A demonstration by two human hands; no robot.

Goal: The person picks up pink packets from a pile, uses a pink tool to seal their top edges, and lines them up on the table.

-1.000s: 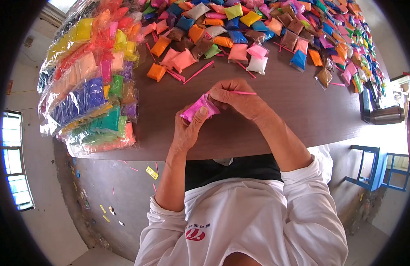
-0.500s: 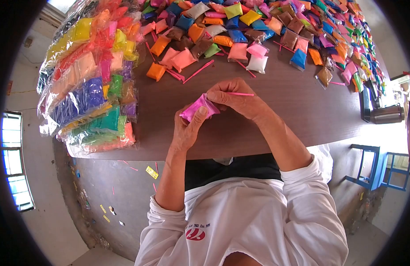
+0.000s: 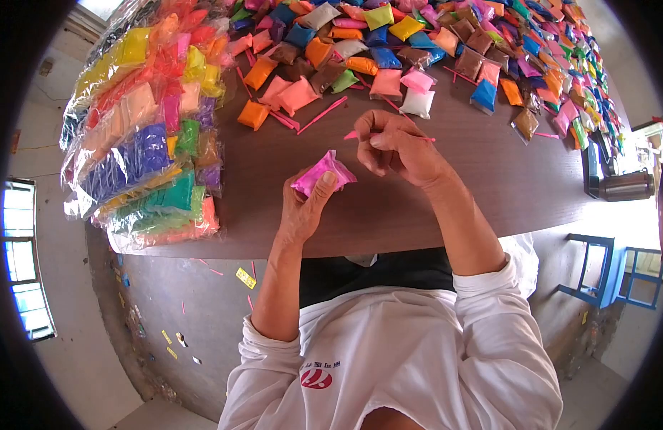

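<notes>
My left hand is closed round a magenta packet, its thumb pressed over the front. The packet looks like a small clear bag of soft clay, with its top corner pointing up. To the right and a little higher, my right hand pinches a thin pink plastic stick, apart from the packet. One end of the stick pokes out left of the fingers, the other end shows to the right over the back of the hand.
Many coloured packets lie heaped along the far side of the brown table. More pink sticks lie before them. Large clear bags of packets are stacked at left. A metal mug stands at the right edge, near a blue stool.
My right hand has moved away from the magenta packet, to the right and slightly up, carrying the pink stick. My left hand stays almost in place with the packet.
</notes>
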